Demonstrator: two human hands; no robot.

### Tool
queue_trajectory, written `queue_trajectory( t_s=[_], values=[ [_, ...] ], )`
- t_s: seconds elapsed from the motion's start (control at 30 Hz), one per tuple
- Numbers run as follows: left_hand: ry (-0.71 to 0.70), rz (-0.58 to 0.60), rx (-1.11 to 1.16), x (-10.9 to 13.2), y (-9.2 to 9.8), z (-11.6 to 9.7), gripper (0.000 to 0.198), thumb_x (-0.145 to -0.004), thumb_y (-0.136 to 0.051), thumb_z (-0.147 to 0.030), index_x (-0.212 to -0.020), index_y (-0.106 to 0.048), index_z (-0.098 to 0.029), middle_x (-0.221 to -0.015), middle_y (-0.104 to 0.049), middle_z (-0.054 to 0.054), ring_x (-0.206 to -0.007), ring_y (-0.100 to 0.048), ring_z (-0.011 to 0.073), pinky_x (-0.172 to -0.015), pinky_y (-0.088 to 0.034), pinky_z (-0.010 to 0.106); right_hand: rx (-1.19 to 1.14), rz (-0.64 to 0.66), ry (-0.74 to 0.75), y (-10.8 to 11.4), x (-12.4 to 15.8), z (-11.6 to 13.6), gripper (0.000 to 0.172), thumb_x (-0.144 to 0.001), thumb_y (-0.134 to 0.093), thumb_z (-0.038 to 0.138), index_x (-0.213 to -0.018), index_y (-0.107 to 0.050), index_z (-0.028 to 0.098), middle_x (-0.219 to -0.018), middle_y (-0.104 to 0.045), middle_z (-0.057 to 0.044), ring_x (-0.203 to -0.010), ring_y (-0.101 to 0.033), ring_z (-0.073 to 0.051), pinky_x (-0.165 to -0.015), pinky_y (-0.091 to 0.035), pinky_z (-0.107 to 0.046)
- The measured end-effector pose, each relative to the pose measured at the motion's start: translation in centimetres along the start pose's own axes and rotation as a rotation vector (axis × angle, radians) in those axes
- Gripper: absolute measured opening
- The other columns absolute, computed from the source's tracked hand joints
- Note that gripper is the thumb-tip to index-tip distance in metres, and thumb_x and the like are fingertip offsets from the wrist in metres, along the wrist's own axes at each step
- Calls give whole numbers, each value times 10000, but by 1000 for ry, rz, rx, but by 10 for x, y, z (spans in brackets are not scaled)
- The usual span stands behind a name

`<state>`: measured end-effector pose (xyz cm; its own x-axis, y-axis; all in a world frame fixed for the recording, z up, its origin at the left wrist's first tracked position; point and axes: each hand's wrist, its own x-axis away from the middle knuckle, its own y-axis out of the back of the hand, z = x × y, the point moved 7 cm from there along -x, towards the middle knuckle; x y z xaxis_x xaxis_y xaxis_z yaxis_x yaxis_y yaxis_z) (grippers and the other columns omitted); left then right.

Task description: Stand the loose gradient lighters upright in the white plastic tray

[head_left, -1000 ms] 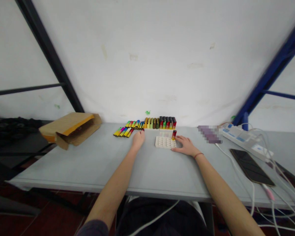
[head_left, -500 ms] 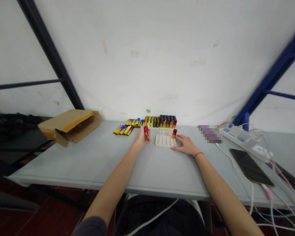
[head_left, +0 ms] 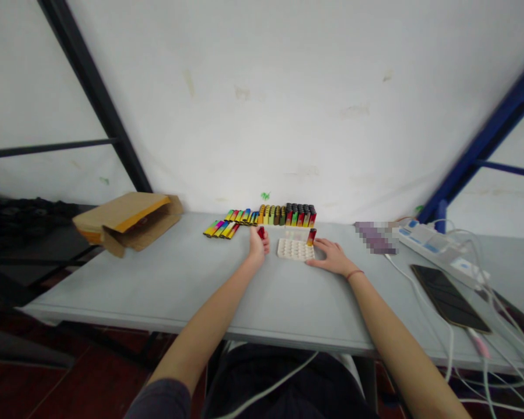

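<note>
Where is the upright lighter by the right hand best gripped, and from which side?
Probably around the middle of the body of the lighter, coming from the right, where the right hand lies. It stands nearly upright and slim, leaving its sides free, while the white tray sits along its left.

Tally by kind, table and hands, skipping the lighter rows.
Lighters outside the rows: 2 (red lighter in left hand; upright lighter by right hand)
White dimpled tray: 1
Cardboard envelope: 1
Power strip: 1
Phone: 1
Pixelated item: 1
Total: 7
</note>
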<state>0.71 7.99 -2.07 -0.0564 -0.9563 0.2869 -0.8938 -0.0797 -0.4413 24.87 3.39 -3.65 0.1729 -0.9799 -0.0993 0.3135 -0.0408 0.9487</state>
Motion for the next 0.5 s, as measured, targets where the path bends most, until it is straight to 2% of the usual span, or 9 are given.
queue_trajectory(
  t_s=[0.23, 0.4, 0.5],
  values=[
    [-27, -50, 42, 3, -1, 2, 425, -962, -287, -437, -591, -317, -233, -433, -201, -85, -334, -123, 73, -380, -89, 212, -19, 10, -18, -1, 1, -1, 821, -839, -650, 696, -1506, -527, 233, -1615, -445, -152, -1503, -375, -384, -1233, -249, -598],
    [-18, -37, -5, 2, -1, 1, 515, -952, -297, -609, -592, -318, -241, -433, -201, -91, -336, -134, 71, -380, -87, 217, -7, 2, -5, -2, -1, -3, 841, -834, -636, 729, -1507, -529, 237, -1602, -461, -156, -1487, -396, -380, -1223, -260, -589],
    [-27, -51, -51, 3, -1, 1, 489, -960, -312, -562, -592, -313, -240, -426, -202, -90, -333, -136, 71, -379, -85, 216, -5, -8, 3, -3, -2, -3, 842, -831, -625, 747, -1502, -536, 246, -1591, -475, -151, -1473, -414, -381, -1218, -268, -581]
  ],
)
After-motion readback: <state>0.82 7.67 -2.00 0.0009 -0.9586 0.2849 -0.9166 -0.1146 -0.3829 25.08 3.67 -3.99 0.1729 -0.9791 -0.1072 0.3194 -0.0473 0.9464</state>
